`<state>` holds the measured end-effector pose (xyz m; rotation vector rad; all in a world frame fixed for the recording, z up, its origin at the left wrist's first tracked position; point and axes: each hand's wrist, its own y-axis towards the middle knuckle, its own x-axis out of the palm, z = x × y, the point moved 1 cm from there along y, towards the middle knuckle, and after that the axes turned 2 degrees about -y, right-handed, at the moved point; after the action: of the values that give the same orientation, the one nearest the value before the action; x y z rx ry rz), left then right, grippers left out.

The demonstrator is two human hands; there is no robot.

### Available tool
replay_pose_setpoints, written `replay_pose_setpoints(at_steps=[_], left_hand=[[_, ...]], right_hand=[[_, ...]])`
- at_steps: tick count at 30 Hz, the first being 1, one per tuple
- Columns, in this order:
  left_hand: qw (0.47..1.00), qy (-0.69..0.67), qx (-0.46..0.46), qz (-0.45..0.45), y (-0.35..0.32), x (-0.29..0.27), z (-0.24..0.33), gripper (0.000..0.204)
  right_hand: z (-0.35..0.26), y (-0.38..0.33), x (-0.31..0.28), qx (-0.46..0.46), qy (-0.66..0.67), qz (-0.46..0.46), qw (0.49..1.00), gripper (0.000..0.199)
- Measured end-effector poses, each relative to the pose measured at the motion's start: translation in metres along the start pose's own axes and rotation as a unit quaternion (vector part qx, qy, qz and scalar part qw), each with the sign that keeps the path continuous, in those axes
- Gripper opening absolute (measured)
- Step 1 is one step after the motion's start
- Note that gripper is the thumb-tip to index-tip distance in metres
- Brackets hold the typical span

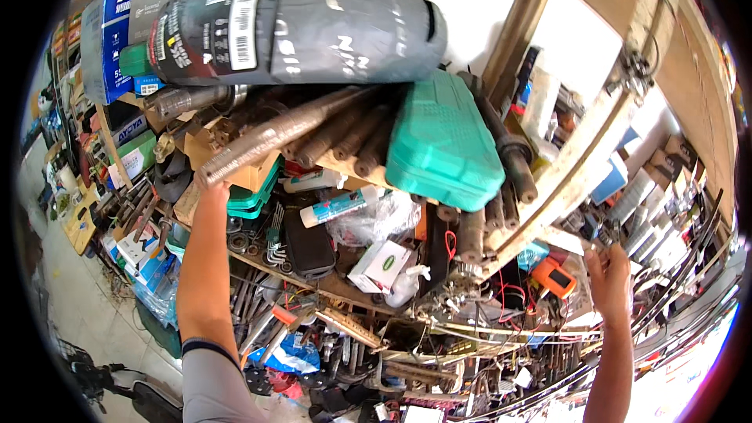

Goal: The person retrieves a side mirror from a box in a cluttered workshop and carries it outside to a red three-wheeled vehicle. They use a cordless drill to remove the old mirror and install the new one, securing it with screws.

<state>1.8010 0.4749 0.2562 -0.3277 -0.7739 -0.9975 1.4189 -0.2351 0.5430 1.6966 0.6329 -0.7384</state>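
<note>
My left hand (210, 194) reaches up to the low end of a ribbed metal pipe (270, 137) and closes around it. The pipe slants up to the right among several thick rusty shafts (356, 137) on a crowded shelf. A grey wrapped tyre (298, 27) lies on top of them, beside a green plastic tool case (442, 145). My right hand (609, 272) is raised at the right, fingers up against small metal parts on a slanted wooden shelf rail (576, 160). Whether it grips anything is hidden.
Under the pipes lie a white tube (337, 205), a black pouch (308, 247), a white box (381, 265) and an orange meter (554, 278). Boxes (117, 39) are stacked at the left. Rods and tools fill the lower shelves. A tiled floor (86, 313) lies at the lower left.
</note>
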Motion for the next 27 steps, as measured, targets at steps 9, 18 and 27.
replay_pose_setpoints(at_steps=[9,18,27], left_hand=[[0.998,-0.054,-0.019,0.036,-0.285,-0.036,0.105,0.044],[0.995,-0.059,-0.032,0.079,-0.697,-0.034,0.143,0.055],[0.964,0.079,0.112,0.226,-1.032,-0.012,0.166,0.065]], right_hand=[[0.036,-0.014,-0.007,-0.013,0.143,0.002,0.99,0.024],[0.01,-0.224,-0.022,-0.065,0.513,-0.235,0.823,0.049],[-0.033,-0.456,-0.077,-0.032,0.69,-0.646,0.326,0.09]])
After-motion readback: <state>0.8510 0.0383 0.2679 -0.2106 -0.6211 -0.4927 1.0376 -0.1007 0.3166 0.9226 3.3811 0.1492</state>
